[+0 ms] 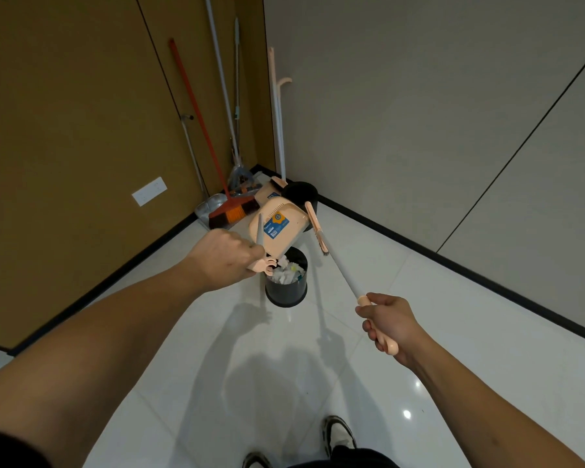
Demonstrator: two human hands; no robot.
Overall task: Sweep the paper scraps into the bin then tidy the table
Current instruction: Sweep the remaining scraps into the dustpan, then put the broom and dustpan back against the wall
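On the white tiled floor (419, 332) stands a black bin (286, 288) holding paper scraps (286, 273). The left hand (225, 260) grips a peach dustpan (279, 228), tipped above the bin. The right hand (387, 320) has fingers closed around a broom (338, 265) handle, raised beside it.

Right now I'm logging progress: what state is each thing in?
Dustpan: tipped over the bin, held by left hand.
Bin: upright, open, holding paper scraps.
Broom: lifted, gripped by right hand.
Second bin: upright, behind.
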